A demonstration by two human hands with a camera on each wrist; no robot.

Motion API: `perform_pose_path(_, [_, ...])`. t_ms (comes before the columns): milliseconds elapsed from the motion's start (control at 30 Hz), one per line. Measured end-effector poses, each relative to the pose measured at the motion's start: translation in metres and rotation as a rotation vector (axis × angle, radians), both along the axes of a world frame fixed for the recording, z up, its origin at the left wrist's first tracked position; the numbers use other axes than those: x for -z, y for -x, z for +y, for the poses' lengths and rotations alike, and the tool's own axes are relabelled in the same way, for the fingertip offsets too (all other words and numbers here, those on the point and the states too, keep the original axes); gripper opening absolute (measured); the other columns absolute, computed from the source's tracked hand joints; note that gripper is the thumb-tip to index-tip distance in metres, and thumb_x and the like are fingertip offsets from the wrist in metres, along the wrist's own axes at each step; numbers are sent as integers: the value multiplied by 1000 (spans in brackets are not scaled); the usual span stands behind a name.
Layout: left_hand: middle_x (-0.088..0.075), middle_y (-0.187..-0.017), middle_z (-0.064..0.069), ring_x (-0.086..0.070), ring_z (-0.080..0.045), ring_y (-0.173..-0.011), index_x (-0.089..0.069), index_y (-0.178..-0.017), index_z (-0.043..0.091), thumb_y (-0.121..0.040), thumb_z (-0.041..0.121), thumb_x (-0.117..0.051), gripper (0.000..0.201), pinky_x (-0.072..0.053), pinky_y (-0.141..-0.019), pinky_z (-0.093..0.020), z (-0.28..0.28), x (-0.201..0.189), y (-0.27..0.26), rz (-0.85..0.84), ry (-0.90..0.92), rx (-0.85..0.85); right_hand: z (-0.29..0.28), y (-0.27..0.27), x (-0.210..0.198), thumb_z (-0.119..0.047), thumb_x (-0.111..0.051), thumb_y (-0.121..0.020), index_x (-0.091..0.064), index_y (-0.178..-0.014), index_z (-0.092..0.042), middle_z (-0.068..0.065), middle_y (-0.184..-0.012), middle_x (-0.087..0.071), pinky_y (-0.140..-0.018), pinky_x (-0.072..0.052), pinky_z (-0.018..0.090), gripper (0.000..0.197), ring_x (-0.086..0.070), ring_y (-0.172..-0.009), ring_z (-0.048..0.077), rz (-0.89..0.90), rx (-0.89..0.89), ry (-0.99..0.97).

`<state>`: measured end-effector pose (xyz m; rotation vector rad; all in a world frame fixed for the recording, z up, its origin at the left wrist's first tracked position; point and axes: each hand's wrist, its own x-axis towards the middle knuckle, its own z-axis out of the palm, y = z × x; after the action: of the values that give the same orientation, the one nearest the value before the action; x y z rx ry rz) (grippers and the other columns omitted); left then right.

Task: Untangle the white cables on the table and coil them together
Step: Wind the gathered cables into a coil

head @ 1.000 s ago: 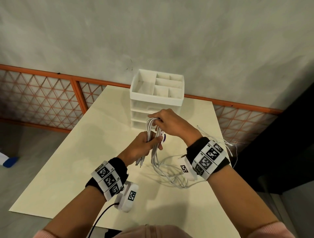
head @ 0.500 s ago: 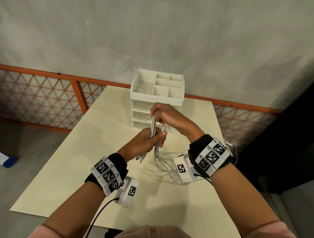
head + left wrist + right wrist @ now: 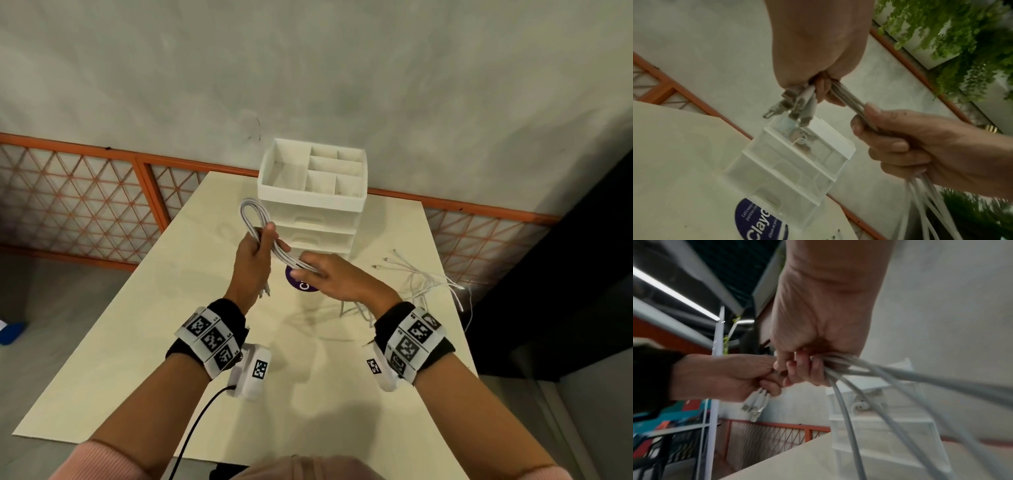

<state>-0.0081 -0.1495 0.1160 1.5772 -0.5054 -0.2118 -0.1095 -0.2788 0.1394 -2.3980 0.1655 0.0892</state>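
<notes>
White cables (image 3: 270, 251) run as one bundle between my two hands, lifted above the table (image 3: 144, 308). My left hand (image 3: 251, 265) is closed round the gathered strands, with the plug ends (image 3: 795, 105) hanging out below my fist and a finished loop (image 3: 251, 214) arching up above it. I hold it this way so that the connectors stay together and the loop keeps its shape while I feed in more length. My right hand (image 3: 329, 279) is curled round the same strands just beside the left, keeping them parallel so that the next turn should lie flat against the first. From under my right fist the loose remainder (image 3: 421, 284) drops to the tabletop and trails off to my right, where several free ends (image 3: 385, 260) fan out near the edge.

Behind my hands stands a white drawer organiser (image 3: 311, 205) with open compartments on top, and a purple round sticker (image 3: 303, 279) lies on the table at its foot. I judge the organiser to be the nearest obstacle, since a wide sweep of the loop could knock against it. The slack on the table looks loosely crossed, so it may snag as I draw it in.
</notes>
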Motion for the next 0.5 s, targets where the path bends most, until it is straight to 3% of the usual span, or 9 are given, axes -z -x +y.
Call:
perform_pose_path(67, [-63, -68, 1, -48, -1, -50, -60, -72, 10, -101, 37, -36, 47, -37, -57, -23, -4, 1, -4, 12, -2, 5, 12, 1, -7, -41, -42, -98, -54, -103, -11, -2, -83, -63, -70, -44, 31, 33, -58, -78, 16, -43, -43, 92])
perform_pose_path(167, [-63, -68, -1, -55, -20, -63, -63, -68, 16, -100, 40, -38, 47, -42, -62, -32, -6, 0, -7, 117, 32, 76, 23, 2, -16, -42, -34, -100, -47, -85, -18, -15, -64, -47, -62, -36, 25, 31, -47, -61, 4, -65, -58, 131])
perform_pose_path(267, [-53, -66, 4, -48, -6, -47, -62, -61, 24, -99, 39, -42, 45, -39, -47, -22, -8, -8, -7, 304, 90, 115, 29, 3, -16, -45, -30, -100, -50, -92, -24, -16, -76, -54, -75, -45, 29, 30, -53, -73, 9, -5, -93, 30])
perform_pose_path(333, [-46, -61, 6, -43, -4, -46, -56, -65, 23, -99, 36, -43, 39, -35, -41, -19, -11, -17, -8, 453, 182, 145, 33, 7, -8, -43, -28, -100, -49, -102, -22, -13, -72, -48, -66, -41, 22, 31, -47, -65, 8, 71, -99, -135])
perform_pose_path(400, [-39, -51, 11, -38, -5, -47, -47, -71, 21, -99, 32, -41, 31, -33, -43, -17, -11, -23, -11, 568, 286, 151, 34, 12, 1, -45, -25, -100, -48, -106, -20, -5, -65, -35, -53, -32, 20, 35, -32, -55, 10, 142, -91, -316])
perform_pose_path(500, [-33, -45, 12, -33, -5, -42, -42, -69, 21, -99, 30, -39, 32, -29, -43, -17, -8, -24, -14, 619, 372, 93, 22, 22, 8, -44, -22, -101, -51, -109, -13, -3, -62, -30, -51, -33, 20, 43, -31, -49, 9, 238, -136, -389])
